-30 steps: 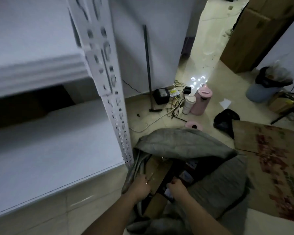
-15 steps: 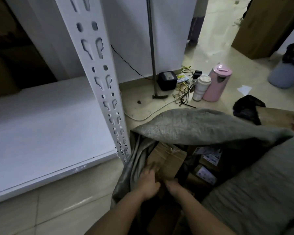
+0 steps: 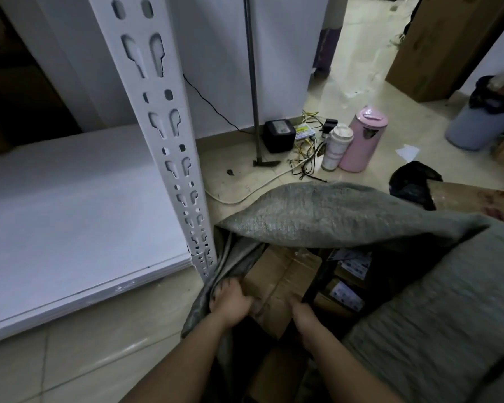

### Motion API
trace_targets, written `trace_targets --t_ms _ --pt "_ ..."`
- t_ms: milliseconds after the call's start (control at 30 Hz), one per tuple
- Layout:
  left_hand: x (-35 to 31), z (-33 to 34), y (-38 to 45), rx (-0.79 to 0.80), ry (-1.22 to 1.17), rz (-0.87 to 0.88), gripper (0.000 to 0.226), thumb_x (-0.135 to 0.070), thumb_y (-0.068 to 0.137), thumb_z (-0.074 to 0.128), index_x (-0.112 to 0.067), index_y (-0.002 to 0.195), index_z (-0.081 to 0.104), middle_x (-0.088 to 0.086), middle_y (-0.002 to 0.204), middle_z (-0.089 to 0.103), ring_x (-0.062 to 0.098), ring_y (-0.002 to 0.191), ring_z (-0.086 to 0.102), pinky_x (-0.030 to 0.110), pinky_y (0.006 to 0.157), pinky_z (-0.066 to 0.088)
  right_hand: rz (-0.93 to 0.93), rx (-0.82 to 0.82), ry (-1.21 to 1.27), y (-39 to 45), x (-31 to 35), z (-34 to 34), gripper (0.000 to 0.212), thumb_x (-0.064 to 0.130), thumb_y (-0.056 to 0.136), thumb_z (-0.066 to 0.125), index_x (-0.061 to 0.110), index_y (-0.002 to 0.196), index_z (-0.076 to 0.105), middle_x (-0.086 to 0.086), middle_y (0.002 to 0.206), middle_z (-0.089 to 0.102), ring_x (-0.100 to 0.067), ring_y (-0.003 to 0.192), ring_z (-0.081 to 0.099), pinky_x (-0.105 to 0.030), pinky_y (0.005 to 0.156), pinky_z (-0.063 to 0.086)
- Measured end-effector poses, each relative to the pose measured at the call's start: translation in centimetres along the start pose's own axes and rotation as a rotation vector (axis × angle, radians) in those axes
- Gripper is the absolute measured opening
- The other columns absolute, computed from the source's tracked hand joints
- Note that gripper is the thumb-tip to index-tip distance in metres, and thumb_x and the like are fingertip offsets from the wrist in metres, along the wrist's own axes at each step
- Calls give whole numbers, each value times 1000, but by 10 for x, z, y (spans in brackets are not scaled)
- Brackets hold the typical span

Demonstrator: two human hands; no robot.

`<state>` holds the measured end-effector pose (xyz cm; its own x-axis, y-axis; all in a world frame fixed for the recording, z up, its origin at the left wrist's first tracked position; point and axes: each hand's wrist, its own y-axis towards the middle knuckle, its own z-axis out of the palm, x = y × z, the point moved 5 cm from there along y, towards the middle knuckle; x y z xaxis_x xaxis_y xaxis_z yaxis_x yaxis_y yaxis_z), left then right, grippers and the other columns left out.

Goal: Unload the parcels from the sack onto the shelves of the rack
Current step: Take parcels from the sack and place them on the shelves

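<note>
Cardboard parcel [image 3: 280, 283] in the sack [image 3: 332, 216] looks stiff and light, left hand [image 3: 230, 301] and right hand [image 3: 303, 315] gripping its near edges.

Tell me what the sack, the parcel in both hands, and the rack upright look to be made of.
Sack: grey woven plastic by the look of it, matte, with a fine crosshatch weave showing.
Parcel: brown corrugated cardboard, dull; a glossy tape strip seems to run across it.
Rack upright: probably white-painted steel, smooth, with punched keyhole slots.
</note>
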<state>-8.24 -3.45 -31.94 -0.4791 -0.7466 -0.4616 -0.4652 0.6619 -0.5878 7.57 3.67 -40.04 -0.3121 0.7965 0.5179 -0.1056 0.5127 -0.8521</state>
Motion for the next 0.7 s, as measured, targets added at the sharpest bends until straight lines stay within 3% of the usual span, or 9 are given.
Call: trace_targets --t_ms 133,267,367,467,500,633,700 --pt "-14 -16 -21 -102 -62 145 52 -26 91 51 -26 142 41 -5 151 27 20 138 23 32 114 22 1 -89 131 -8 2 -12 94 73 78 51 18 151 25 -14 146 42 -38 131 42 -52 111 33" --pt "-32 -42 -57 -158 2 205 55 -29 90 51 -30 144 38 -10 154 20 16 142 16 36 117 16 -42 -217 94 -76 35 -23 85 62 90 48 9 151 21 -18 146 40 -39 131 42 -46 110 35" --pt "-61 -71 -94 -58 -101 220 57 -28 91 52 -27 146 35 -4 154 27 16 142 21 31 116 18 -76 -227 158 -122 60 -37 89 63 87 52 6 150 25 -18 149 37 -37 135 38 -43 112 31" --pt "-91 -101 -142 116 -486 154 70 -31 80 53 -30 146 33 2 151 35 17 138 32 36 116 26 -37 -157 191 -86 42 -62 124 89 49 57 19 148 35 -12 148 43 -34 130 46 -46 110 35" --pt "-100 -112 -158 144 -565 136 73 -31 77 51 -31 147 30 1 151 35 17 137 33 38 115 28 -7 -157 215 -86 42 -68 125 92 45 57 24 148 36 -10 146 46 -32 127 49 -47 109 37" --pt "-126 -158 -220 176 -649 4 59 -18 98 45 -19 151 18 6 148 35 23 135 35 30 105 32 33 -108 145 -289 121 -55 85 75 85 38 18 148 35 -10 141 50 -31 123 49 -40 99 41" --pt "-138 -183 -246 191 -747 -112 49 -13 100 39 -10 148 26 14 139 44 25 121 46 30 93 38 -8 -100 114 -336 147 -61 64 60 97 31 17 143 41 -12 139 51 -31 121 50 -37 90 40"
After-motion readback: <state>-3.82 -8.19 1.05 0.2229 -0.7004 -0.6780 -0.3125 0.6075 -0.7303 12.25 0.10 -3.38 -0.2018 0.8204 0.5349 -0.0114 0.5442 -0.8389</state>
